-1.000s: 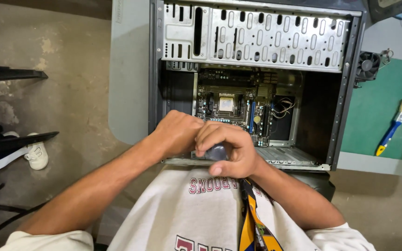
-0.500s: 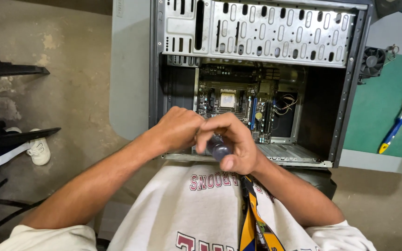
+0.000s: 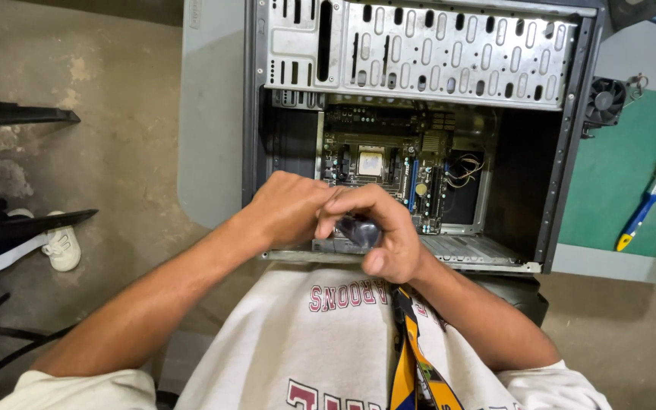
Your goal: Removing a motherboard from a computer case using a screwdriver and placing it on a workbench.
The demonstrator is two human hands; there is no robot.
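A: What is held at the front edge of the open computer case [image 3: 419, 129]?

B: A dark, rounded tool handle [image 3: 358, 230], probably a screwdriver's, is gripped by the right hand [image 3: 381, 231]. The fingers are curled tightly round it and the thumb is pressed along its underside. The tip is hidden, so what it meets cannot be told.

A: And the left hand [image 3: 286, 209]?

B: It is laid just beside the right one, touching it, with the fingers folded inward toward the handle. Whether the handle itself is pinched by them cannot be told, since they are covered by the back of the hand.

A: How far along does the work appear?

B: The side panel is already off, and the motherboard [image 3: 389, 171] is exposed with its bare processor socket [image 3: 370, 162] in the middle, so the cooler appears to have been removed. A small black fan [image 3: 606, 100] is seen lying outside the case on the right. The board itself is still seated, a bundle of thin wires [image 3: 463, 171] is still in place at its right edge, and the perforated drive cage [image 3: 449, 53] is still mounted above.

A: Anything else nearby?

B: A blue-handled brush [image 3: 647, 201] is laid on the green mat [image 3: 616, 190], well apart from both hands.
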